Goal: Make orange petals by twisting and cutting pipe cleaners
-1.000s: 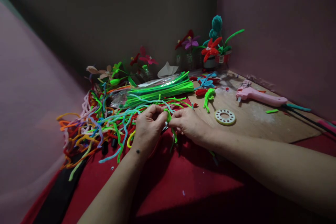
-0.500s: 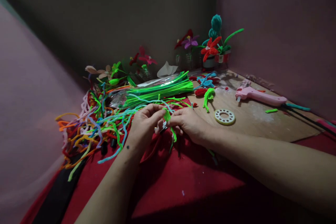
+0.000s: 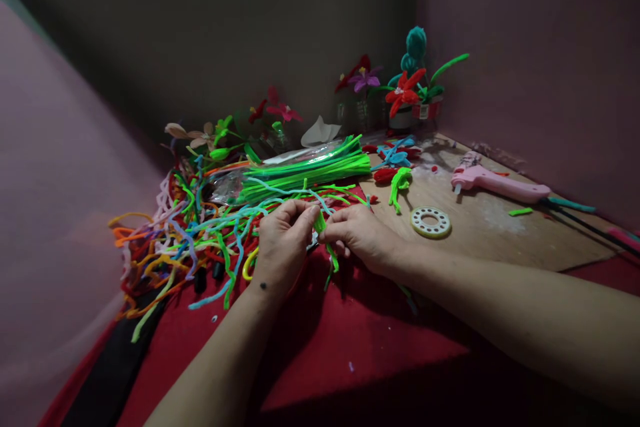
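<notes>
Clock centred on the hands, 12 = straight away from the person. Nearest: the worktop's red cloth (image 3: 360, 333), widest visible stretch 5 to 6, w/ a few tiny specks; its near end drops into deep shadow, so exact edge can't be told. Forearms cross it from 7 and 4. Black strip (image 3: 110, 360) along the L side, approx. 8.

At centre, L hand (image 3: 285, 230) (9 side) and R hand (image 3: 363, 237) (3 side), close tog. Btw them, just above the cloth, a lime-green fuzzy piece (image 3: 333, 257): L grip pinches its upper end btw thumb & fingers, R grip pinches it just below; tail hangs toward 5.

8 to 11: big tangle of coloured fuzzy stems (image 3: 155, 263), right up to the L hand, blocking that side; a pale-blue stem (image 3: 207, 303) pokes out onto the cloth. R: brown board (image 3: 500, 240), 1 to 3, near edge running past the R forearm. On it, nearest first: white holed ring (image 3: 431, 235) just past the R wrist, green scrap (image 3: 520, 212), pink glue gun (image 3: 505, 185) w/ dark cord (image 3: 585, 223) trailing off R, bent green bundle (image 3: 399, 187) approx. 1, then blue petal pieces (image 3: 395, 157).

At 12, a clear bag of green stems (image 3: 310, 170) lies across. Behind: white paper (image 3: 320, 132), then potted red flower (image 3: 405, 92) & teal flower (image 3: 416, 45), 1. Dark back wall (image 3: 225, 27) and purple R wall (image 3: 540, 67) shut off the far side.
</notes>
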Demonstrator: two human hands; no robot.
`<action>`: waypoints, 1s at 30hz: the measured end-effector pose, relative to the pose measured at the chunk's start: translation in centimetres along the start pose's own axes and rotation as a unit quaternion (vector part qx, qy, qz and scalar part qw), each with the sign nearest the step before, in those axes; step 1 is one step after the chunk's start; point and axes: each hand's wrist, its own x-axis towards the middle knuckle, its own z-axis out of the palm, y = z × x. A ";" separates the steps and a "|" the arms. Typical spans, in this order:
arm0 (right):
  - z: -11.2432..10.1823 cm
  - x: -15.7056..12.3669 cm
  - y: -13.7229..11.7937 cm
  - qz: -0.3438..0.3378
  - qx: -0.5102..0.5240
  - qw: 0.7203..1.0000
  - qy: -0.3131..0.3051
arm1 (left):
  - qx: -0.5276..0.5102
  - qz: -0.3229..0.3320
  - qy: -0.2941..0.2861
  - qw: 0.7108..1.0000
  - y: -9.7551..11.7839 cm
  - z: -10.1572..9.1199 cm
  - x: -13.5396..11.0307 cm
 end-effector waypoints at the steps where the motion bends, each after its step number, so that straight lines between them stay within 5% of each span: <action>1: 0.0 -0.1 -0.1 0.001 0.006 1.000 0.000 | -0.016 -0.004 0.001 1.000 0.0 0.1 0.0; 7: 0.0 -0.3 -0.6 0.017 0.000 1.000 0.014 | -0.030 -0.046 -0.058 0.997 0.6 -0.6 0.4; 12: 0.0 0.0 -0.1 0.009 -0.012 1.000 0.012 | 0.054 -0.008 -0.041 0.998 0.7 -1.0 0.5; 18: 0.0 0.1 0.1 0.007 0.020 1.000 0.000 | 0.038 0.015 0.000 0.999 0.3 -0.6 0.2; 25: -0.2 -0.1 0.0 0.011 0.004 1.000 0.001 | -0.008 -0.015 -0.077 0.997 0.7 -1.4 0.5; 30: -0.1 0.0 0.0 0.002 -0.001 1.000 0.002 | 0.029 0.005 -0.068 0.997 1.1 -1.3 0.2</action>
